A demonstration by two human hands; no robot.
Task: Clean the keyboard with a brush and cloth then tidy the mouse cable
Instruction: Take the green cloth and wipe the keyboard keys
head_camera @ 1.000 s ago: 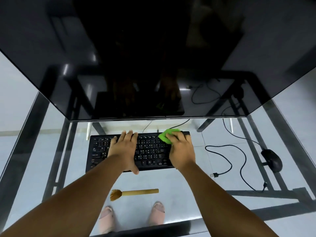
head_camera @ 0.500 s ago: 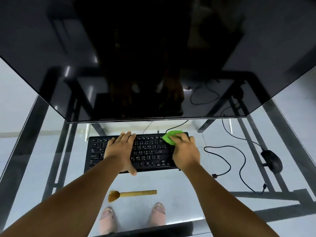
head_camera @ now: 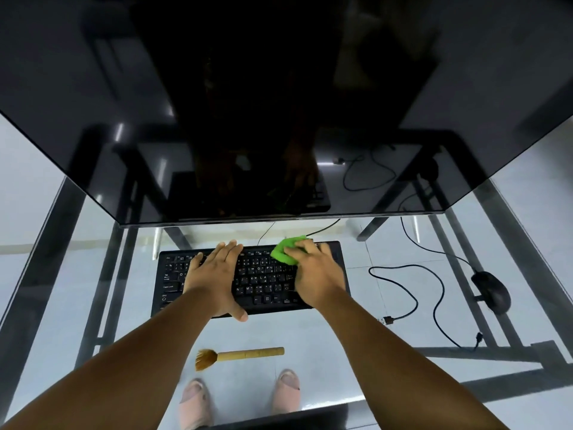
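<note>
A black keyboard (head_camera: 260, 279) lies on the glass desk below the monitor. My left hand (head_camera: 217, 274) rests flat on its left half, fingers straight. My right hand (head_camera: 319, 274) grips a bunched green cloth (head_camera: 283, 251) against the keys near the keyboard's top right. A wooden brush (head_camera: 238, 356) with tan bristles lies on the glass nearer to me, bristles to the left. The black mouse (head_camera: 491, 290) sits at the right, and its black cable (head_camera: 412, 293) loops loosely across the glass, with the plug lying free.
A large dark monitor (head_camera: 279, 103) overhangs the far side of the keyboard. The glass desk (head_camera: 356, 352) has a dark metal frame (head_camera: 483, 352) beneath it. Feet in pale sandals (head_camera: 288, 389) show through the glass. Another thin cable (head_camera: 322, 226) runs behind the keyboard.
My right hand with the cloth slid right along the keyboard's top rows, then back a little to the left. My left hand stayed flat on the keys.
</note>
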